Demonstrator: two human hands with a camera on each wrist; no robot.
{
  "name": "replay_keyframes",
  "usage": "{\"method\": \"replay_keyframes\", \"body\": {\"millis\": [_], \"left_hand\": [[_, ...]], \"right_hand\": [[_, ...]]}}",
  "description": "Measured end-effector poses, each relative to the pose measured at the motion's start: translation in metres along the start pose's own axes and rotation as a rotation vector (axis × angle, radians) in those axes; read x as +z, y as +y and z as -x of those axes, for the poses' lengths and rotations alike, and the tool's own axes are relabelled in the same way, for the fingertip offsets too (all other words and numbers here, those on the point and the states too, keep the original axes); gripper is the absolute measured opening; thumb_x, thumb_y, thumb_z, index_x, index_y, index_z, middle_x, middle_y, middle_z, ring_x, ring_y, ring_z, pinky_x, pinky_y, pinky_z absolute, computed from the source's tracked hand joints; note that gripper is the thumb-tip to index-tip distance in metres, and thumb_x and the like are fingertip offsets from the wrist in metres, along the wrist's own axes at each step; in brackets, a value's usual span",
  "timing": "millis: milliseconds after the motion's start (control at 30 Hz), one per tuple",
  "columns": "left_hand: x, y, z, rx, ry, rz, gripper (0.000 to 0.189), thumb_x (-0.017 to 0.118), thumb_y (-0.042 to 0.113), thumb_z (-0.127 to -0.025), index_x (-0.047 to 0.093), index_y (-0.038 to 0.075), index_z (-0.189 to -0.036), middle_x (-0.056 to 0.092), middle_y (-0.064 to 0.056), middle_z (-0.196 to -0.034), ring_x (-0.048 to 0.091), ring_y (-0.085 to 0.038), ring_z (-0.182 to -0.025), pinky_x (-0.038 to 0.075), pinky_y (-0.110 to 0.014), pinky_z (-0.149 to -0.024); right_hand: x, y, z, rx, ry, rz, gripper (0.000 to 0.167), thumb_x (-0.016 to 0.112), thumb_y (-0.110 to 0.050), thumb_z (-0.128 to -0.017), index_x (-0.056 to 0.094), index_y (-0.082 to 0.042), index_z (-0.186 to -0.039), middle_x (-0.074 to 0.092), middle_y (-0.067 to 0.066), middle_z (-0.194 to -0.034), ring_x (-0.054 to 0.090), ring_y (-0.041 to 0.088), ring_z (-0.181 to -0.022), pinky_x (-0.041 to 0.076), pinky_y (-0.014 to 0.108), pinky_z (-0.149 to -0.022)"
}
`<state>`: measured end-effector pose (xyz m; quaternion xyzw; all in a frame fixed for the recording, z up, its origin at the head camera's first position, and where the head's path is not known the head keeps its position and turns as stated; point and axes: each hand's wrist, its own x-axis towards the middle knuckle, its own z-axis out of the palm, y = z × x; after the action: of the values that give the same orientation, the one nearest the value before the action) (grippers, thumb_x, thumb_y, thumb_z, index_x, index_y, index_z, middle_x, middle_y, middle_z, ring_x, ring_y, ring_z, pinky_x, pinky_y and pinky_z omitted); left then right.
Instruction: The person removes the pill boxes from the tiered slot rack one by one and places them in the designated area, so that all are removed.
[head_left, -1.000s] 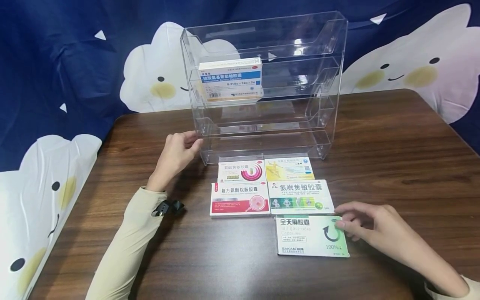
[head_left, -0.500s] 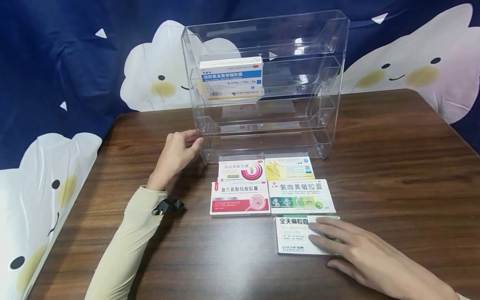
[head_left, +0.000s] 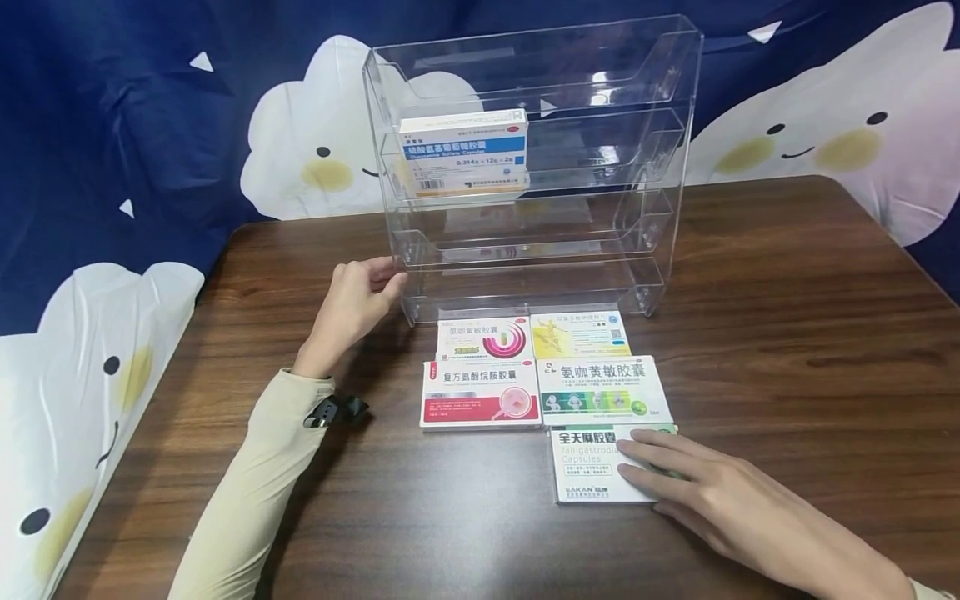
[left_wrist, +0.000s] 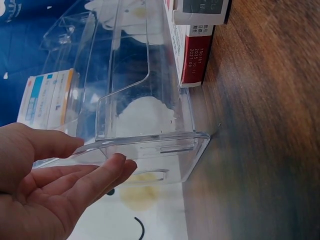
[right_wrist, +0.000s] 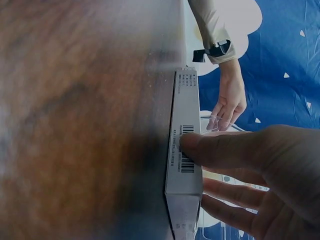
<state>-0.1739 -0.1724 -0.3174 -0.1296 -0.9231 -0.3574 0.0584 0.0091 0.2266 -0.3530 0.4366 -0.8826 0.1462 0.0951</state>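
Observation:
My left hand (head_left: 352,302) holds the left side edge of a clear plastic tiered rack (head_left: 525,287); in the left wrist view thumb and fingers stand on either side of the panel. Over a white and green capsule box (head_left: 588,467) lies my right hand (head_left: 723,500), covering its right part. Its fingers stretch across the top face, while the thumb (right_wrist: 200,147) touches the barcoded near side. The box lies flat, right below another green and white medicine box (head_left: 603,387). A blue and white medicine box (head_left: 465,158) stands upright in the rack, at left on an upper tier.
Left of these lies a red and white medicine box (head_left: 480,400). Behind it, a pink and white box (head_left: 480,340) and a yellow and white box (head_left: 577,335) lie at the rack's foot. A dark blue cloth (head_left: 135,100) hangs behind the wooden table (head_left: 420,517).
My right hand has moved left from the capsule box's right edge onto its top, and the thumb has come in to the near side. My left hand stays on the rack.

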Motion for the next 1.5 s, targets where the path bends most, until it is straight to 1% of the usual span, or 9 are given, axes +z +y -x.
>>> {"method": "replay_keyframes", "body": {"millis": [167, 267, 800, 900, 967, 1067, 1200, 1333, 1500], "left_hand": [[-0.001, 0.002, 0.000, 0.000, -0.001, -0.004, 0.032, 0.059, 0.012, -0.094, 0.064, -0.006, -0.120, 0.069, -0.020, -0.109, 0.066, -0.027, -0.104, 0.052, -0.041, -0.090], [-0.001, 0.002, 0.000, -0.003, -0.003, -0.013, 0.033, 0.059, 0.013, -0.094, 0.063, -0.007, -0.120, 0.069, -0.020, -0.110, 0.066, -0.028, -0.106, 0.051, -0.041, -0.091], [-0.002, 0.008, -0.002, 0.016, 0.005, -0.015, 0.031, 0.060, 0.013, -0.094, 0.065, -0.006, -0.118, 0.070, -0.019, -0.107, 0.067, -0.026, -0.101, 0.052, -0.040, -0.087], [-0.002, 0.008, -0.002, 0.018, 0.005, -0.017, 0.032, 0.059, 0.013, -0.094, 0.064, -0.007, -0.118, 0.069, -0.020, -0.108, 0.067, -0.027, -0.101, 0.052, -0.041, -0.088], [-0.002, 0.008, -0.002, 0.019, 0.004, -0.021, 0.032, 0.059, 0.013, -0.094, 0.064, -0.006, -0.119, 0.069, -0.019, -0.108, 0.066, -0.027, -0.103, 0.051, -0.041, -0.090], [-0.003, 0.006, -0.002, 0.015, 0.005, -0.024, 0.032, 0.059, 0.014, -0.094, 0.064, -0.006, -0.119, 0.069, -0.019, -0.108, 0.066, -0.028, -0.105, 0.051, -0.041, -0.091], [-0.003, 0.004, 0.000, 0.006, -0.001, -0.014, 0.032, 0.059, 0.012, -0.094, 0.064, -0.007, -0.119, 0.069, -0.021, -0.109, 0.066, -0.029, -0.105, 0.052, -0.042, -0.090], [-0.001, 0.001, 0.001, 0.005, -0.006, -0.008, 0.032, 0.058, 0.011, -0.095, 0.063, -0.008, -0.119, 0.068, -0.022, -0.110, 0.066, -0.030, -0.105, 0.052, -0.043, -0.090], [0.001, 0.001, 0.001, 0.010, -0.006, 0.002, 0.032, 0.059, 0.012, -0.094, 0.063, -0.008, -0.119, 0.068, -0.022, -0.109, 0.066, -0.030, -0.104, 0.052, -0.042, -0.090]], "right_hand": [[0.000, 0.001, 0.001, -0.016, 0.024, 0.004, 0.052, 0.025, -0.041, -0.103, 0.068, -0.019, -0.122, 0.060, 0.000, -0.131, 0.057, 0.023, -0.117, 0.023, 0.011, -0.109], [0.000, 0.000, 0.000, -0.019, 0.028, 0.003, 0.051, 0.025, -0.040, -0.103, 0.068, -0.019, -0.122, 0.060, 0.000, -0.131, 0.057, 0.022, -0.117, 0.019, 0.012, -0.110], [-0.002, -0.003, -0.001, -0.017, 0.030, -0.005, 0.050, 0.026, -0.040, -0.104, 0.067, -0.019, -0.124, 0.059, 0.002, -0.133, 0.055, 0.023, -0.120, 0.017, 0.012, -0.111], [-0.005, -0.002, -0.002, -0.015, 0.015, -0.008, 0.046, 0.033, -0.041, -0.103, 0.066, -0.019, -0.125, 0.059, 0.002, -0.133, 0.056, 0.023, -0.119, 0.019, 0.012, -0.110], [-0.009, 0.002, -0.006, -0.021, 0.024, -0.017, 0.042, 0.044, -0.043, -0.100, 0.066, -0.017, -0.125, 0.060, 0.003, -0.132, 0.057, 0.023, -0.118, 0.021, 0.013, -0.110], [-0.020, 0.015, -0.021, -0.032, 0.061, -0.047, 0.044, 0.064, -0.041, -0.090, 0.066, -0.014, -0.125, 0.060, 0.006, -0.130, 0.059, 0.024, -0.115, 0.027, 0.015, -0.107], [-0.039, 0.046, -0.059, 0.003, 0.167, -0.134, 0.049, 0.078, -0.024, -0.079, 0.065, -0.005, -0.122, 0.063, 0.012, -0.126, 0.062, 0.028, -0.110, 0.039, 0.019, -0.101], [-0.052, 0.075, -0.106, 0.168, 0.280, -0.231, 0.048, 0.081, -0.009, -0.075, 0.066, -0.002, -0.120, 0.066, 0.012, -0.121, 0.065, 0.028, -0.106, 0.046, 0.022, -0.096], [-0.058, 0.093, -0.158, 0.373, 0.395, -0.370, 0.038, 0.077, -0.009, -0.082, 0.067, -0.001, -0.118, 0.068, 0.012, -0.117, 0.066, 0.024, -0.103, 0.049, 0.021, -0.090]]}}
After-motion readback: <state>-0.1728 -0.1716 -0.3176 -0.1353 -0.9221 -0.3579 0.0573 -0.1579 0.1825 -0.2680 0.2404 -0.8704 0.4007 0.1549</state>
